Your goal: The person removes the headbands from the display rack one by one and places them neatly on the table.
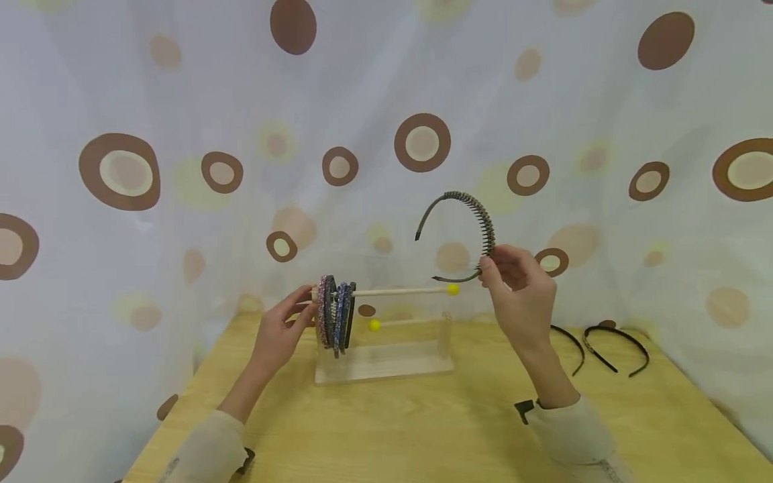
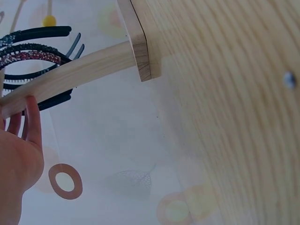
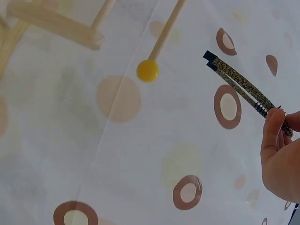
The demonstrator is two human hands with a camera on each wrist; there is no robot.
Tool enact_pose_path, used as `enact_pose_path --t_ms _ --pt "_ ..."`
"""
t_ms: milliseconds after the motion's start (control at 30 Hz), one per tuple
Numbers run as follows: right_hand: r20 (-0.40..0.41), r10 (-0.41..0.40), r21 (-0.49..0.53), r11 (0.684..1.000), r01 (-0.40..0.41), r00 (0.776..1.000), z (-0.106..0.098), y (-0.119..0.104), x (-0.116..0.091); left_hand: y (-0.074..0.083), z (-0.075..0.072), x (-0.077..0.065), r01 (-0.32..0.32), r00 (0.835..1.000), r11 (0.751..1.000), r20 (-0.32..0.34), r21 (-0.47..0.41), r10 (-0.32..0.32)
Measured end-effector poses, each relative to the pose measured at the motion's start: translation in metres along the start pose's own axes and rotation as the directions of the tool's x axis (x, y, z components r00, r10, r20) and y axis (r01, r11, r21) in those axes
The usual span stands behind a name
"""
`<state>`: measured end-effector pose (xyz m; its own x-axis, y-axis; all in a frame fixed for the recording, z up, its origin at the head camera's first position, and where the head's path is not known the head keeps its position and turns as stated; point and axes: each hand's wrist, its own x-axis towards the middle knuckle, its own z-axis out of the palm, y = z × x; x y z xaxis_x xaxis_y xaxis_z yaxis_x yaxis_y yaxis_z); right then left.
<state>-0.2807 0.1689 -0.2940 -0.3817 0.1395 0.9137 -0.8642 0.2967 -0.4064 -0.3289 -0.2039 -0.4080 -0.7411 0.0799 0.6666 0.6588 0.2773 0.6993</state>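
One right hand (image 1: 524, 302) pinches a dark-brown, arched, toothed headband (image 1: 490, 231) that a slackened pinch could drop; the left hand (image 1: 280, 333) grips a pale wooden stand (image 1: 386, 365).

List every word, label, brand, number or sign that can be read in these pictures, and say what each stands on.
No text can be read in any view.
The held headband and wooden stand: no lettering visible.
The backdrop: printed shapes only.
The right sleeve: a grey mark, too blurred to read.
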Motion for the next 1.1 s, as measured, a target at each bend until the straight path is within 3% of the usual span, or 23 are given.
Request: enact_pose_path --t_ms 133,300,467,633,733,867,1000,1100 --pt "0.012 0.008 -0.061 0.998 -0.007 1.000 -0.023 -0.012 -0.002 0.011 0.002 -0.005 0.015 1.000 1.000 0.007 0.011 -0.015" --pt "0.031 0.029 -0.159 0.987 -0.023 0.999 -0.050 -0.009 -0.005 0.031 0.001 -0.008 0.013 1.000 1.000 0.011 0.020 -0.013" --pt "0.035 0.042 -0.226 0.974 -0.033 0.999 -0.078 0.016 -0.011 0.031 0.003 -0.009 0.009 1.000 1.000 0.014 0.013 -0.010" --pt "0.063 0.051 -0.271 0.962 -0.032 0.997 -0.094 0.024 -0.012 0.033 0.005 -0.010 0.012 1.000 1.000 0.001 0.025 -0.012" --pt "0.088 0.106 -0.297 0.952 -0.076 0.990 -0.101 0.020 -0.014 0.036 0.005 -0.007 -0.003 1.000 1.000 0.002 0.025 0.003" --pt "0.112 0.271 -0.331 0.917 -0.221 0.956 -0.122 0.038 -0.025 0.038 0.006 -0.007 -0.001 1.000 1.000 0.012 0.023 0.001" --pt "0.158 0.429 -0.305 0.878 -0.369 0.889 -0.144 0.056 -0.031 0.041 0.005 -0.009 0.009 1.000 0.999 0.005 0.044 -0.009" --pt "0.197 0.504 -0.267 0.853 -0.449 0.841 -0.156 0.061 -0.028 0.044 0.003 -0.007 0.005 1.000 0.999 -0.008 0.049 -0.005"
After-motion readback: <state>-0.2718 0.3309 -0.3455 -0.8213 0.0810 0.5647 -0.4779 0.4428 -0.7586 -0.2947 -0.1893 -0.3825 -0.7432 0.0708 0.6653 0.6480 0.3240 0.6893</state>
